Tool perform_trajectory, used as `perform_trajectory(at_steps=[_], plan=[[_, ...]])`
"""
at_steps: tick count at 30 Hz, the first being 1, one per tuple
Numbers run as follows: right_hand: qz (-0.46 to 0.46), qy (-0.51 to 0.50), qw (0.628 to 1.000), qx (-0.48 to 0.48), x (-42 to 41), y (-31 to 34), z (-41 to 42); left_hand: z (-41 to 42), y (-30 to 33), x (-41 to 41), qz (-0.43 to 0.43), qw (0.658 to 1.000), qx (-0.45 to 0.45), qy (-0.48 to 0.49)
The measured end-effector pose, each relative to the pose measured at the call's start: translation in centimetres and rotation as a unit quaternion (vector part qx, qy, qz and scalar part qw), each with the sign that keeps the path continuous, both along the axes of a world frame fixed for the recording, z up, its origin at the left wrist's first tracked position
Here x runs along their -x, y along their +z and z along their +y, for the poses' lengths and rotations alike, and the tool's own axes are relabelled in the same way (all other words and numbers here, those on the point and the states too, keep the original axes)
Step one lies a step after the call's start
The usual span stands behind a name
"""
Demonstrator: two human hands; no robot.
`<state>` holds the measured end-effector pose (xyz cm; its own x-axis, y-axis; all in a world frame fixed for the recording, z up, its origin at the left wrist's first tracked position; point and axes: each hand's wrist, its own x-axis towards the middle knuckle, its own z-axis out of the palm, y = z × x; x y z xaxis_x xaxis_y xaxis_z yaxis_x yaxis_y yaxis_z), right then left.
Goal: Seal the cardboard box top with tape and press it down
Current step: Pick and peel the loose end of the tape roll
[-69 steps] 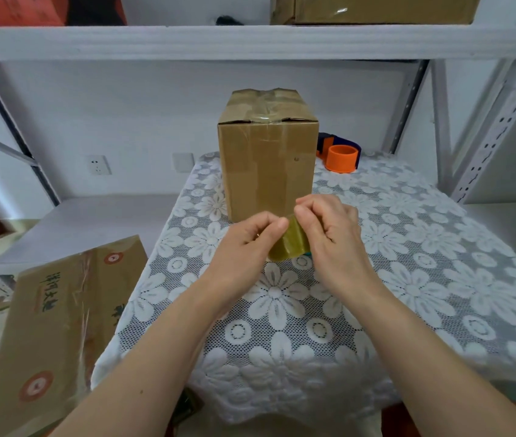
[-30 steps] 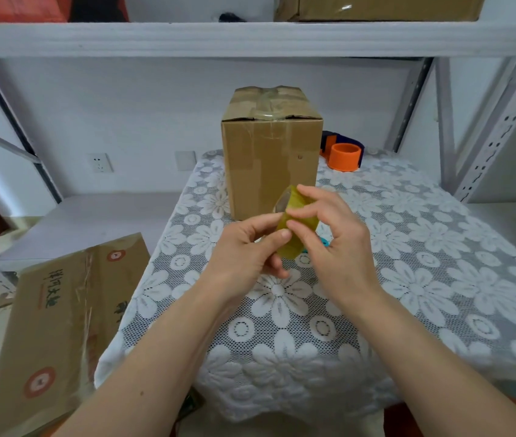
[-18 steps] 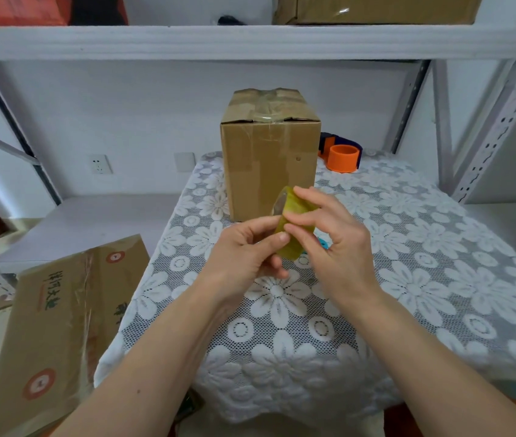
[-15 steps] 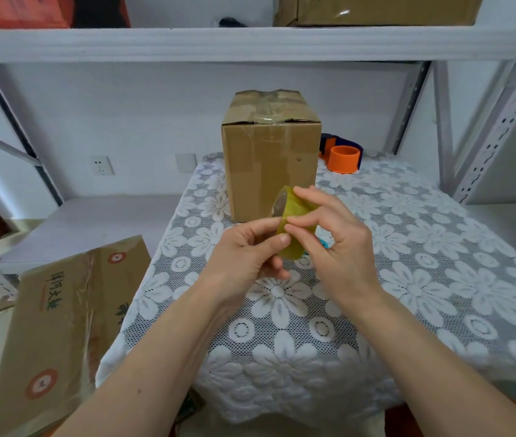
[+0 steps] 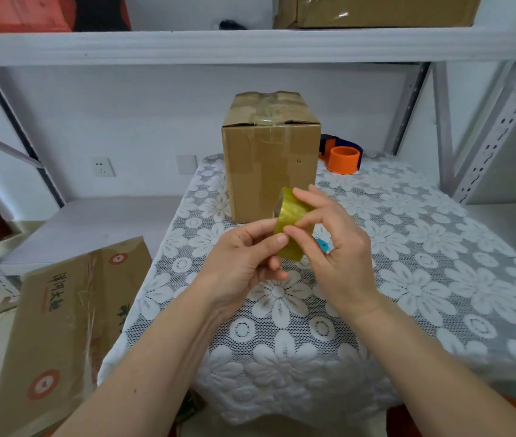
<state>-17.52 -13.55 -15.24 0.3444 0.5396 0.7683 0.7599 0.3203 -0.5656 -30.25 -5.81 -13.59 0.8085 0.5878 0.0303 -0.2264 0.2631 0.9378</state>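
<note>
**Tape roll pinched in both hands, near the box**

Held above the middle of the lace-covered tabletop (image 5: 439, 279), in front of the box: a yellowish roll of clear packing tape (image 5: 293, 227), tilted, its open core facing up and left. Right hand (image 5: 341, 247) wrapped around the roll from the right side, index finger laid over the top rim, thumb pressed on the outer face. Left hand (image 5: 244, 263) closed in from the left, thumb and index fingertip pinched together at the roll's lower left edge, remaining fingers curled under. Impossible to tell whether a free tape end is caught in that pinch. A small blue patch (image 5: 323, 246) visible behind the right palm, identity unclear.

Standing upright toward the far edge of the tabletop, left of centre: the cardboard box (image 5: 269, 171), top flaps folded shut with a glossy strip of clear tape running across the top seam and down the front face. Just beside its right rear corner, near the far edge: an orange and dark blue tape dispenser (image 5: 341, 154).

Off the tabletop's left edge, lower down: a flat printed carton (image 5: 61, 326), leaning. Overhead: a white metal shelf (image 5: 250, 45) with another taped carton (image 5: 376, 11) on it.
</note>
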Motion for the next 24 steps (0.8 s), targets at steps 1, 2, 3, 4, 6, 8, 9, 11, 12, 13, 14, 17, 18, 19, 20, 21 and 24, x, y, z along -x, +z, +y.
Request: perform_trajectory(at_steps=[1,2,3,4,6,8,9,11,12,13,14,17,18,19,20,21,24], plan=[[0.013,0.006,1.0,-0.001,0.12,0.07,-0.06,0.0,0.15,0.03,-0.003,1.0,0.001,-0.004],[0.01,0.007,1.0,0.0,0.15,0.09,-0.07,0.0,0.26,0.06,-0.005,1.0,0.0,-0.005],[-0.006,0.002,1.0,0.002,0.04,0.02,-0.02,0.0,0.3,0.07,-0.005,1.0,-0.001,-0.005],[-0.022,-0.002,1.0,0.004,-0.1,-0.12,0.06,-0.03,0.27,0.06,-0.003,1.0,-0.001,-0.003],[-0.025,-0.005,1.0,0.004,-0.28,-0.38,0.14,-0.11,0.19,0.01,0.002,1.0,0.003,0.002],[-0.022,-0.005,1.0,-0.007,-0.34,-0.41,0.11,-0.15,0.2,0.02,0.004,1.0,0.008,0.006],[-0.018,-0.008,1.0,-0.009,-0.26,-0.31,0.06,-0.17,0.24,0.03,0.005,1.0,0.008,0.006],[0.008,-0.008,1.0,-0.003,0.03,-0.02,-0.04,-0.16,0.35,0.08,0.008,1.0,0.002,0.005],[0.015,-0.006,1.0,0.004,0.16,0.05,-0.06,-0.15,0.36,0.1,0.01,1.0,-0.001,0.006],[0.006,-0.008,1.0,0.01,0.23,0.02,-0.02,-0.15,0.33,0.09,0.011,1.0,-0.006,0.008],[-0.014,-0.009,1.0,0.011,0.17,-0.15,0.08,-0.15,0.26,0.07,0.013,1.0,-0.011,0.011],[-0.026,0.0,1.0,-0.004,-0.22,-0.67,0.35,-0.16,0.08,0.0,0.018,0.999,-0.021,0.019],[-0.016,0.004,1.0,-0.007,-0.28,-0.7,0.35,-0.14,0.04,0.03,0.018,0.999,-0.02,0.02],[-0.012,0.003,1.0,-0.008,-0.28,-0.64,0.31,-0.1,0.02,0.06,0.017,0.999,-0.018,0.02],[-0.012,0.0,1.0,-0.007,-0.18,-0.52,0.25,-0.07,0.04,0.11,0.016,1.0,-0.016,0.018],[-0.013,-0.005,1.0,-0.006,-0.01,-0.34,0.15,-0.05,0.08,0.13,0.015,1.0,-0.015,0.016],[-0.024,-0.011,1.0,0.001,0.4,0.01,-0.05,-0.03,0.25,0.22,0.015,0.999,-0.03,0.012]])
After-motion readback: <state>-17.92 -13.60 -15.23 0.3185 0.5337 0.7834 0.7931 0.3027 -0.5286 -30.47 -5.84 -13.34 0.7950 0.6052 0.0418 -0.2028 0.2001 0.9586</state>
